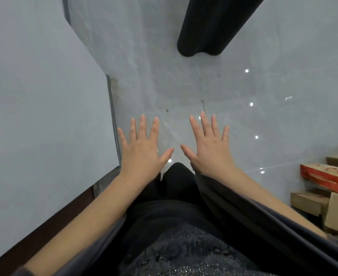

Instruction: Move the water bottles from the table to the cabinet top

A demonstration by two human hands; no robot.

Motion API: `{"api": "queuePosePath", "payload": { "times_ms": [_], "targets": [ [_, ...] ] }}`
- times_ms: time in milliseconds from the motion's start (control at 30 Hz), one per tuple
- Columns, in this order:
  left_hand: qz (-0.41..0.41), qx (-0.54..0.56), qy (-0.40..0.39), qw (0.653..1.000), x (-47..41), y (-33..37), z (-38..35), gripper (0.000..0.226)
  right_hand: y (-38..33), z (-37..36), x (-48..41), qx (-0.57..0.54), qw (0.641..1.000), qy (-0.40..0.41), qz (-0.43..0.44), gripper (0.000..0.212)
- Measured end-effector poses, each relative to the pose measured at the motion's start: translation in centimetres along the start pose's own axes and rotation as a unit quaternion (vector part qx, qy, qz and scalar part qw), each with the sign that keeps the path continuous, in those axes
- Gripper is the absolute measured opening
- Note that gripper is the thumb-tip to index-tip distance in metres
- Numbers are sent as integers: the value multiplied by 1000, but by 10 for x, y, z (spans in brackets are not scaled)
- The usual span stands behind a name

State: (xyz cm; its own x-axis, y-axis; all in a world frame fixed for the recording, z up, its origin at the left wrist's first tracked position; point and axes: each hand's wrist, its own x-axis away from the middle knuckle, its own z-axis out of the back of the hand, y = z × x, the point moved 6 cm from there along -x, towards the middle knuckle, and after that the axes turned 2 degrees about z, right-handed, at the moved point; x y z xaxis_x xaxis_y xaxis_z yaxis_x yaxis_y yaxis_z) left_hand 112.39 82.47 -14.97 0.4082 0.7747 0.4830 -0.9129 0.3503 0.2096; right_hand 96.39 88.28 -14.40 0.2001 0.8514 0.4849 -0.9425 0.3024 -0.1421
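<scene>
Glossy grey floor [184, 86] lies beneath both hands. Left hand [142, 149] and right hand [210, 148]: fingers splayed, holding nothing. Water bottles unseen; presumably heavy if full, grip mid-body.

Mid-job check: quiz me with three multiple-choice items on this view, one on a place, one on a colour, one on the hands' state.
1. The cardboard boxes lie: A lower right; B upper left; C centre.
2. The flat printed box is mainly: A blue; B red; C green.
3. The left hand and right hand are: A gripping bottles; B fists; C spread, holding nothing.
A: they sit at the lower right edge. B: red print shows. C: fingers straight and splayed above the floor.
</scene>
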Motion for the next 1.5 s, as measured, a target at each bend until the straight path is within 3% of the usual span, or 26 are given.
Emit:
{"api": "queuePosePath", "payload": {
  "times_ms": [367, 833, 1067, 1500],
  "targets": [
    [42, 5, 6, 999, -81, -21, 52, 88, -11, 58, -101, 19, 999, -6, 49, 79],
    [83, -32, 22, 996, -254, -6, 154, 86, 0, 163, -286, 50, 994, 5, 100, 80],
    [67, -25, 8, 997, -331, -20, 193, 84, -3, 190, -356, 45, 997, -10, 59, 80],
    [-66, -63, -37, 995, -501, -22, 279, 81, -12, 248, -475, -32, 994, 1, -108, 80]
  ]
}}
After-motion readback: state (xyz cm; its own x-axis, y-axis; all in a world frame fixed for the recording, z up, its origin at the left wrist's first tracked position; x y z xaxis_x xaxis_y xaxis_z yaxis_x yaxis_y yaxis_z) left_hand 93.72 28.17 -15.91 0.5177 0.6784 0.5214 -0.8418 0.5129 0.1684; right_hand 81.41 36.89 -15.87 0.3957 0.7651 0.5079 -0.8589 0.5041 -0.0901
